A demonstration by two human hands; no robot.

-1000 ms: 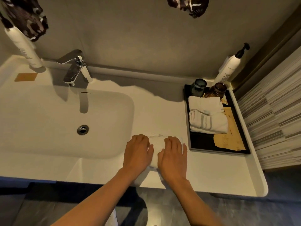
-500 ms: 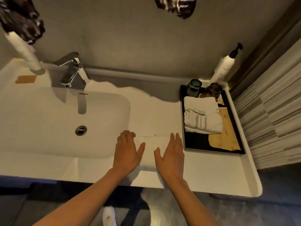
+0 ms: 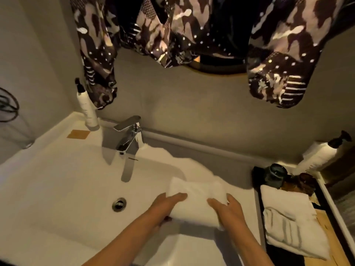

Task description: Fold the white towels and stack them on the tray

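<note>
A folded white towel (image 3: 196, 196) is held just above the white counter, over the basin's right rim, and casts a shadow below it. My left hand (image 3: 169, 202) grips its left edge, fingers on top. My right hand (image 3: 228, 208) grips its right edge the same way. To the right lies a black tray (image 3: 261, 214). On it a plain folded white towel (image 3: 284, 196) lies behind a striped folded white towel (image 3: 294, 233).
A chrome faucet (image 3: 128, 137) and the sink drain (image 3: 119, 204) are to the left. Two dark glasses (image 3: 276, 173) and a tan card (image 3: 330, 227) share the tray. Pump bottles stand at the back left (image 3: 87, 110) and back right (image 3: 318, 156). The mirror above reflects patterned fabric.
Both hands went from pressing flat on the towel on the counter to holding its sides and raising it. The camera has tilted up and shifted left.
</note>
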